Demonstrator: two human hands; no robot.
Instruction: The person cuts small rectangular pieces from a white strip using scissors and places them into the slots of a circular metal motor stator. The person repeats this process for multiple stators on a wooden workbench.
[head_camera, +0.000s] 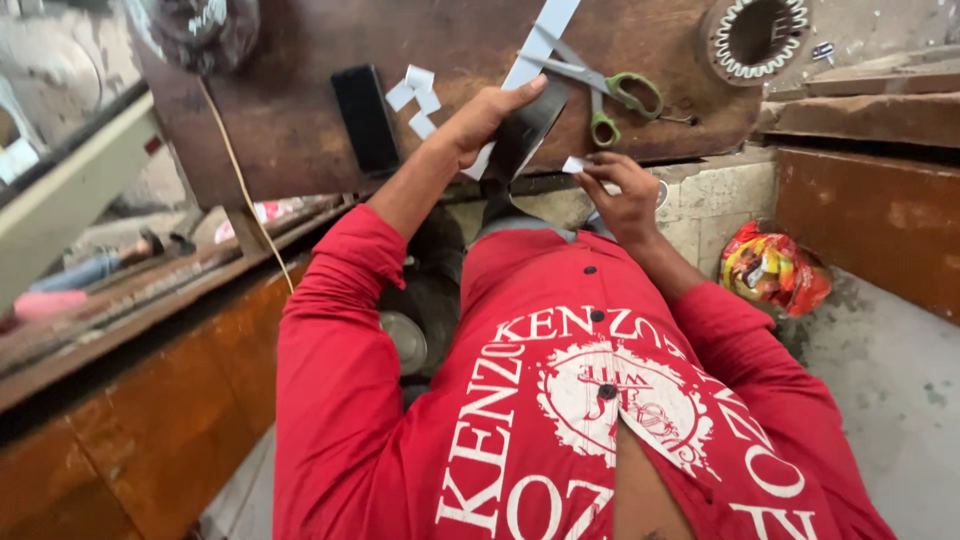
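My left hand (488, 118) reaches over the edge of a brown wooden board (300, 130) and grips a dark sheet (528, 135) together with a long pale paper strip (540, 40) that runs away across the board. My right hand (622, 195) is just below the board's edge, pinching a small white paper piece (574, 165) close to the dark sheet. Scissors with green handles (605, 88) lie on the board just beyond both hands, untouched. I wear a red long-sleeved shirt.
Small folded white paper pieces (416, 96) and a flat black oblong (365, 118) lie on the board left of my left hand. A ring-shaped metal part with white-lined slots (756, 36) sits at the back right. A colourful plastic bag (775, 272) lies on the floor at right.
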